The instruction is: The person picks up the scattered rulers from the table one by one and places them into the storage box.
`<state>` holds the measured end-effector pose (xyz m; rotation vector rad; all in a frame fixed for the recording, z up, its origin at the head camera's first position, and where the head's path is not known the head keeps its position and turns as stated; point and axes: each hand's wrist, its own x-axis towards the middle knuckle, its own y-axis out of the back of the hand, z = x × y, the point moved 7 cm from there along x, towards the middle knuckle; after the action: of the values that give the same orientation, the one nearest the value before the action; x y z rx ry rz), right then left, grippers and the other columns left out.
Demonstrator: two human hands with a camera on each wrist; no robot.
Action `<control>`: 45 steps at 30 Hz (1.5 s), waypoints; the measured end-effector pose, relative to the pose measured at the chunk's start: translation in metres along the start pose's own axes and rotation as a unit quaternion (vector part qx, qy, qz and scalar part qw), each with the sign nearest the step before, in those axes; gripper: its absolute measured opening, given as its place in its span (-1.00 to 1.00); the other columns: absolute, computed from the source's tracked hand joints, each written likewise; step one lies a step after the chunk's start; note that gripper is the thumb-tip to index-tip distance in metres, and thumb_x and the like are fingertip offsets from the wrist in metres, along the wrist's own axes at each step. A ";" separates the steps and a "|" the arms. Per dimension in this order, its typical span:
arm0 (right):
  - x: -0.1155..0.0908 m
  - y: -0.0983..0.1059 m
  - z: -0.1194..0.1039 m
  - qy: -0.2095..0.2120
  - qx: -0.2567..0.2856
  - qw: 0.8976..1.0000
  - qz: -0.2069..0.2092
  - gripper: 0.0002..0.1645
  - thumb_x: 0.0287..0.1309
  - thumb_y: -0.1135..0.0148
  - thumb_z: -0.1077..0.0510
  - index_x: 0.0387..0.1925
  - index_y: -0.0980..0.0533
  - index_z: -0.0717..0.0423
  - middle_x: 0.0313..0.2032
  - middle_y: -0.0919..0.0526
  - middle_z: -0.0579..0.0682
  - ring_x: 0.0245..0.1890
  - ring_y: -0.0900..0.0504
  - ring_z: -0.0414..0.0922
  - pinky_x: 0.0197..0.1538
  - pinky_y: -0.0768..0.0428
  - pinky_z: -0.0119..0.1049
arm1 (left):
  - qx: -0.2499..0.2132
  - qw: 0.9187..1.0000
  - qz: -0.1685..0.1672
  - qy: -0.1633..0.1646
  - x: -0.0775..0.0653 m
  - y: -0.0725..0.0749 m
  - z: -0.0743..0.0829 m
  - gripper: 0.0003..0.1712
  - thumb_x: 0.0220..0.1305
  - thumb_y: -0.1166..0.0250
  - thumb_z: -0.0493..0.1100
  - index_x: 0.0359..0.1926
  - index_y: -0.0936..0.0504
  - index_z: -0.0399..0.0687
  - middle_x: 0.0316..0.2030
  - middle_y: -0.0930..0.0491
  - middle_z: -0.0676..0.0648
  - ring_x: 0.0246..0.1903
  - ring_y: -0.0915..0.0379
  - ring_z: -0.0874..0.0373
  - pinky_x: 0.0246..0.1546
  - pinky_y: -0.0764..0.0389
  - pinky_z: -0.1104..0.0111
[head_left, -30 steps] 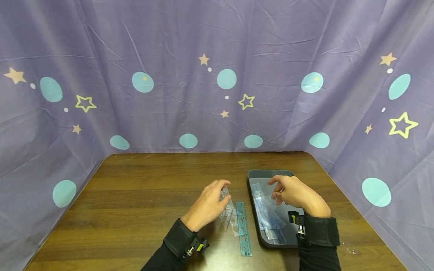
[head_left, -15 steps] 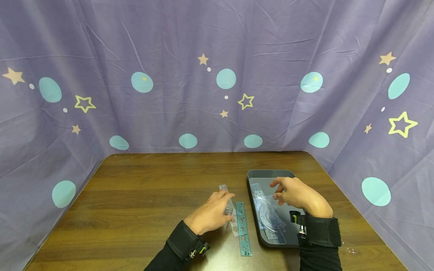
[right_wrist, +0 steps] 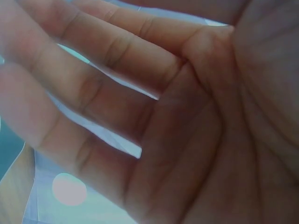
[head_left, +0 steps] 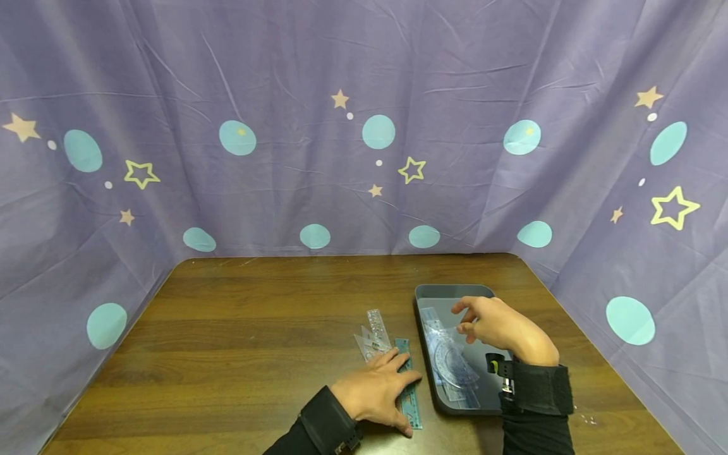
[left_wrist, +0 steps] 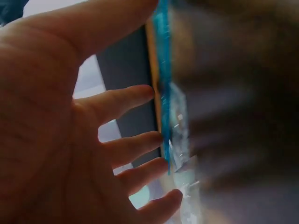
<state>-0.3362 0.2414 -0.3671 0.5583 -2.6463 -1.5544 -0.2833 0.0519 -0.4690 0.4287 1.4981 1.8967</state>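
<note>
My left hand (head_left: 378, 387) lies over the teal ruler (head_left: 411, 404) with its fingers spread. In the left wrist view the fingertips reach the teal ruler (left_wrist: 165, 84), seen edge-on. Just beyond the fingers lie a clear ruler (head_left: 378, 325) and clear triangular pieces (head_left: 366, 345) that look like set squares, partly covered by the hand. My right hand (head_left: 500, 325) hovers over the grey tray (head_left: 426, 292), fingers loosely bent, holding nothing. Inside the tray are a clear protractor (head_left: 452, 366) and other clear flat pieces, overlapping along its left side.
The brown wooden table (head_left: 256, 328) runs back to a purple curtain (head_left: 318, 126) that hangs around its sides. Small pale specks (head_left: 588, 418) lie right of the tray.
My left hand has left the clear ruler and set squares, which now lie on the table, and moved right and nearer onto the teal ruler. The right hand has hardly moved.
</note>
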 end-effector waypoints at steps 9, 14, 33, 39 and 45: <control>-0.001 0.002 -0.001 0.002 0.005 1.000 -0.004 -0.56 0.49 -0.29 0.26 0.31 -0.53 0.31 -0.11 -0.78 0.08 -0.26 -0.77 -0.06 -0.23 -0.70 -0.15 | 0.039 0.999 0.001 0.001 0.002 0.001 0.003 -0.18 0.17 -0.55 0.37 0.41 -0.60 0.33 0.58 -0.37 -0.13 0.61 -0.24 -0.16 0.60 -0.36 0.11; -0.003 0.001 -0.001 -0.002 0.011 1.000 -0.003 -0.56 0.49 -0.29 0.25 0.30 -0.54 0.30 -0.09 -0.78 0.09 -0.25 -0.77 -0.07 -0.20 -0.73 -0.13 | 0.030 0.999 -0.005 -0.016 0.003 0.004 0.005 -0.30 0.22 -0.47 0.34 0.35 -0.66 0.34 0.51 -0.47 -0.14 0.58 -0.31 -0.14 0.59 -0.38 0.14; -0.004 0.001 -0.009 0.016 0.001 1.000 0.006 -0.59 0.51 -0.28 0.19 0.26 -0.56 0.32 -0.16 -0.80 0.03 -0.28 -0.78 -0.10 -0.16 -0.73 -0.09 | -0.065 0.966 0.200 -0.150 -0.012 0.065 0.000 -0.67 0.66 -0.13 -0.06 0.17 -0.75 -0.01 0.01 -0.80 0.05 -0.10 -0.70 0.41 -0.07 -0.66 0.61; -0.005 0.002 -0.016 0.031 -0.009 0.999 0.013 -0.59 0.52 -0.28 0.17 0.25 -0.57 0.31 -0.20 -0.80 0.00 -0.28 -0.76 -0.10 -0.14 -0.73 -0.07 | -0.047 0.952 0.258 -0.160 -0.017 0.077 0.002 -0.70 0.73 -0.10 -0.14 0.13 -0.75 -0.08 -0.07 -0.82 0.01 -0.17 -0.68 0.39 -0.08 -0.65 0.63; -0.006 0.000 -0.028 0.047 -0.009 0.999 0.013 -0.58 0.52 -0.28 0.15 0.26 -0.57 0.30 -0.18 -0.80 0.00 -0.26 -0.78 -0.07 -0.17 -0.75 -0.10 | -0.056 0.935 0.315 -0.154 -0.023 0.088 -0.004 -0.70 0.71 -0.12 -0.14 0.13 -0.76 -0.09 -0.09 -0.78 0.02 -0.21 -0.65 0.34 -0.13 -0.63 0.62</control>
<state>-0.3248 0.2199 -0.3515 0.5799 -2.5574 -1.5045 -0.2951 0.0237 -0.3837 1.2076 1.1067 2.2367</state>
